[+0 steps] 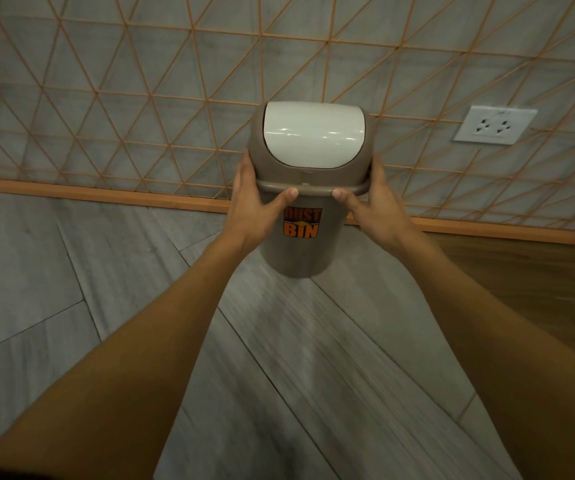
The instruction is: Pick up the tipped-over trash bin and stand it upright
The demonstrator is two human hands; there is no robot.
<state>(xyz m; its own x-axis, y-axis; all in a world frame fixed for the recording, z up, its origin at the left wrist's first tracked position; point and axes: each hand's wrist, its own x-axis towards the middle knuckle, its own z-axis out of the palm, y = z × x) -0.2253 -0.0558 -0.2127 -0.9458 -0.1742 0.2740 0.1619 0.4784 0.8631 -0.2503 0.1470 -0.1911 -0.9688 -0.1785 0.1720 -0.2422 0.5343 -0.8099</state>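
Note:
A taupe plastic trash bin [300, 252] with a white swing lid [313, 133] and an orange "DUST BIN" sticker stands upright in the middle of the head view, close to the wall. My left hand [255, 202] grips its left side just under the rim, thumb on the front. My right hand [372, 206] holds the right side the same way. Whether the base touches the floor, I cannot tell.
Grey plank floor [140, 271] spreads in front of the bin. An orange skirting strip [106, 194] runs along a grey wall with an orange triangle pattern. A white wall socket [495, 125] sits to the right. Brown wood flooring [528, 289] lies at the right.

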